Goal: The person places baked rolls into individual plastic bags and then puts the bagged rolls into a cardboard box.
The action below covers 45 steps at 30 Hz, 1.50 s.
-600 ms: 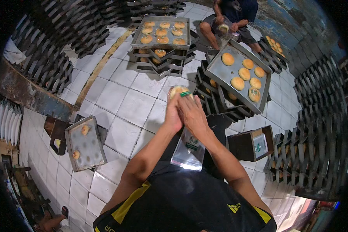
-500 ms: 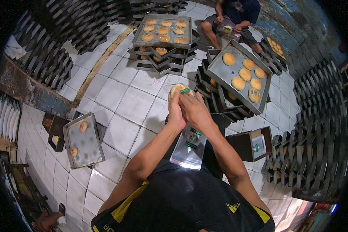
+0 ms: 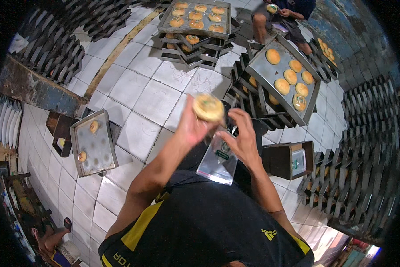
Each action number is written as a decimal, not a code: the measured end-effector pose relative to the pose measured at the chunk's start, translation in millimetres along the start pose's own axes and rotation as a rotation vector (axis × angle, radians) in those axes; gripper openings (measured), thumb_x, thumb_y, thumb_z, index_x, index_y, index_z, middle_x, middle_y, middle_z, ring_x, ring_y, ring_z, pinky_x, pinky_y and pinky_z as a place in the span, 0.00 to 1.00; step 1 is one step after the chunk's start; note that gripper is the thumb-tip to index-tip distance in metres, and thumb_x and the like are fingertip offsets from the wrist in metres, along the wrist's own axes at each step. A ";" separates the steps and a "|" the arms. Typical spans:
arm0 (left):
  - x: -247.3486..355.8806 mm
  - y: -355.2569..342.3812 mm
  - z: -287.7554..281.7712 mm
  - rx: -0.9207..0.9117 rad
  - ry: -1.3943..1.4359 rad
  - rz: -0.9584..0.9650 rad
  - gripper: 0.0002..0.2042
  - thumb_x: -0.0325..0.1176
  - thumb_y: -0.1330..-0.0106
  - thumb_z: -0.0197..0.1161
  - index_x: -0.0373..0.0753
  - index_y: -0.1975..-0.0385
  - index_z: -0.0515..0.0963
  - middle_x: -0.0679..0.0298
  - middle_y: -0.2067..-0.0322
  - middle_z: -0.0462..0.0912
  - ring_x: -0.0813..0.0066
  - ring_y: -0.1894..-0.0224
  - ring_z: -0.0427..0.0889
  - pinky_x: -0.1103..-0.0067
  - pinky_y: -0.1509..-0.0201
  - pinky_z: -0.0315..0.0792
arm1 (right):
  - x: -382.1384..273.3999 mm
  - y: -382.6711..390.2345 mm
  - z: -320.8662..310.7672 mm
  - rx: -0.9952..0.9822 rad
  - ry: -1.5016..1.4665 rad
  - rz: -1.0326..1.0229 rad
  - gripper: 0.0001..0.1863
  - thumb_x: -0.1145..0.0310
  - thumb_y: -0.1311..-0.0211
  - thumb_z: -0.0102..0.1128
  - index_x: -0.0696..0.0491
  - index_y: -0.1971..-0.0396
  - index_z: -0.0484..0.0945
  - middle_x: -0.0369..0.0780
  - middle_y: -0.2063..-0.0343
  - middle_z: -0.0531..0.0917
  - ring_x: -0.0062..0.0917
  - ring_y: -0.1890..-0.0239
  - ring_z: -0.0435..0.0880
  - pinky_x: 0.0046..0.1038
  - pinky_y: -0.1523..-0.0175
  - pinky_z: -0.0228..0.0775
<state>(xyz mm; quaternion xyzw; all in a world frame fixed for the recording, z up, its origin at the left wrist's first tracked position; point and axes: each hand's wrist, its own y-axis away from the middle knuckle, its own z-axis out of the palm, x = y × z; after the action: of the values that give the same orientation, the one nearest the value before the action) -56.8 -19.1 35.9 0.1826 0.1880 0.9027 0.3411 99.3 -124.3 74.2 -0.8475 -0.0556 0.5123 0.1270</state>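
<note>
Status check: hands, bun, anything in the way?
Left hand holding a round bun. Right hand open, apart from the bun. Clear plastic bags lower in view. Nothing seen blocking the bun.

Bag stack (image 3: 213,167) on person's lap (image 3: 184,164); tray pile (image 3: 200,57) ahead, second pile (image 3: 271,71) ahead-right; their left: tray (image 3: 93,138); right: box (image 3: 276,160).

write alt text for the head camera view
A bare left-hand grip holds a round golden bun, the right-hand grip open beside it. Clear plastic bags lie below. Ahead, stacked metal trays hold more buns.
</note>
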 end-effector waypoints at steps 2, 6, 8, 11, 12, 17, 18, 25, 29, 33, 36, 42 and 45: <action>-10.9 5.3 -20.9 -0.130 -0.196 -0.105 0.30 0.58 0.20 0.39 0.38 0.37 0.70 0.55 0.39 0.77 0.61 0.39 0.77 0.64 0.34 0.73 | -1.8 -7.0 -3.4 0.106 0.286 -0.300 0.18 0.73 0.45 0.70 0.57 0.54 0.79 0.47 0.56 0.81 0.44 0.54 0.83 0.37 0.52 0.78; -1.9 -8.0 -24.4 -0.170 -0.691 0.264 0.25 0.49 0.19 0.45 0.34 0.41 0.77 0.57 0.46 0.83 0.71 0.43 0.80 0.73 0.36 0.71 | 10.1 -14.5 -7.2 0.047 0.158 0.106 0.11 0.69 0.34 0.64 0.57 0.55 0.81 0.47 0.65 0.83 0.37 0.63 0.85 0.33 0.58 0.77; -10.3 -14.3 -17.4 -0.130 -0.855 0.249 0.23 0.47 0.19 0.46 0.33 0.45 0.80 0.58 0.47 0.84 0.71 0.44 0.80 0.75 0.38 0.71 | 38.3 -17.7 -15.6 0.099 0.132 0.308 0.12 0.65 0.30 0.60 0.57 0.55 0.82 0.47 0.70 0.83 0.35 0.68 0.85 0.31 0.60 0.76; -14.5 -27.9 -17.8 -0.236 -1.047 0.700 0.17 0.40 0.21 0.53 0.32 0.56 0.84 0.60 0.55 0.85 0.75 0.52 0.81 0.78 0.46 0.74 | 35.3 -31.4 -16.9 0.115 0.152 0.250 0.15 0.61 0.26 0.55 0.58 0.65 0.79 0.47 0.76 0.79 0.38 0.74 0.82 0.35 0.67 0.72; -12.0 -29.1 -17.4 -0.271 -1.119 0.796 0.16 0.38 0.21 0.54 0.32 0.58 0.84 0.61 0.56 0.84 0.76 0.54 0.81 0.79 0.48 0.74 | 37.9 -32.6 -15.6 0.113 0.250 0.116 0.15 0.62 0.26 0.55 0.59 0.68 0.78 0.47 0.77 0.77 0.39 0.75 0.81 0.37 0.68 0.70; -14.6 -18.6 4.0 -0.028 -0.986 0.592 0.14 0.37 0.23 0.58 0.34 0.69 0.80 0.64 0.70 0.83 0.80 0.67 0.79 0.80 0.57 0.74 | 14.2 -40.4 -20.0 0.206 0.196 -0.031 0.17 0.65 0.28 0.57 0.60 0.76 0.70 0.48 0.80 0.70 0.42 0.79 0.70 0.37 0.70 0.65; -13.6 -19.1 4.3 -0.027 -1.025 0.623 0.14 0.38 0.23 0.58 0.35 0.70 0.80 0.66 0.74 0.82 0.80 0.72 0.78 0.79 0.59 0.74 | 22.8 -44.6 -23.6 0.192 0.209 -0.002 0.18 0.64 0.27 0.57 0.60 0.76 0.70 0.47 0.81 0.66 0.33 0.81 0.66 0.34 0.71 0.63; -3.9 -1.8 -38.0 0.064 -1.313 1.014 0.14 0.35 0.25 0.58 0.30 0.69 0.80 0.63 0.60 0.80 0.77 0.59 0.76 0.79 0.51 0.69 | 62.5 -12.5 -29.5 0.016 -0.421 0.587 0.20 0.58 0.25 0.56 0.51 0.79 0.74 0.28 0.83 0.71 0.10 0.80 0.66 0.20 0.76 0.55; -24.2 -4.1 -93.5 0.101 -0.935 0.391 0.13 0.32 0.27 0.59 0.35 0.75 0.79 0.67 0.72 0.77 0.79 0.66 0.74 0.80 0.59 0.67 | 94.9 47.9 7.1 -0.044 -0.701 0.830 0.14 0.59 0.26 0.58 0.55 0.64 0.82 0.38 0.70 0.87 0.19 0.75 0.84 0.20 0.71 0.75; -21.8 -26.6 -56.7 -0.130 -0.677 0.360 0.14 0.33 0.27 0.59 0.39 0.78 0.76 0.70 0.76 0.76 0.82 0.68 0.72 0.80 0.59 0.65 | 74.9 43.0 3.3 0.224 -0.968 0.734 0.11 0.63 0.27 0.60 0.56 0.64 0.82 0.38 0.66 0.86 0.19 0.66 0.84 0.27 0.59 0.82; -27.6 -38.9 -1.7 -0.261 -0.537 0.376 0.08 0.35 0.26 0.61 0.37 0.61 0.79 0.64 0.64 0.82 0.79 0.61 0.78 0.81 0.49 0.69 | 77.2 15.7 -39.5 0.335 -0.708 0.447 0.11 0.65 0.29 0.60 0.58 0.63 0.84 0.38 0.64 0.86 0.19 0.62 0.83 0.28 0.52 0.79; -47.9 -29.1 -11.9 -0.220 -1.288 0.375 0.23 0.35 0.27 0.62 0.34 0.35 0.70 0.56 0.37 0.75 0.71 0.41 0.77 0.72 0.42 0.75 | 100.7 -54.9 -121.5 0.517 0.733 -0.172 0.17 0.64 0.36 0.68 0.60 0.54 0.81 0.50 0.55 0.85 0.46 0.55 0.86 0.39 0.49 0.77; -51.4 8.8 -39.8 -0.406 -1.880 0.899 0.31 0.32 0.38 0.69 0.36 0.34 0.70 0.50 0.32 0.69 0.52 0.29 0.67 0.63 0.30 0.66 | 72.8 -27.6 -98.2 0.275 0.669 0.207 0.24 0.64 0.38 0.68 0.57 0.44 0.76 0.53 0.50 0.83 0.51 0.48 0.82 0.43 0.43 0.75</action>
<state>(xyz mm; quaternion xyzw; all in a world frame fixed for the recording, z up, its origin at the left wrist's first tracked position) -43.9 -68.9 -4.8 0.7997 -0.3902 0.4563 0.0084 221.0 -96.9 63.0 -0.9443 0.1440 0.2198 0.1982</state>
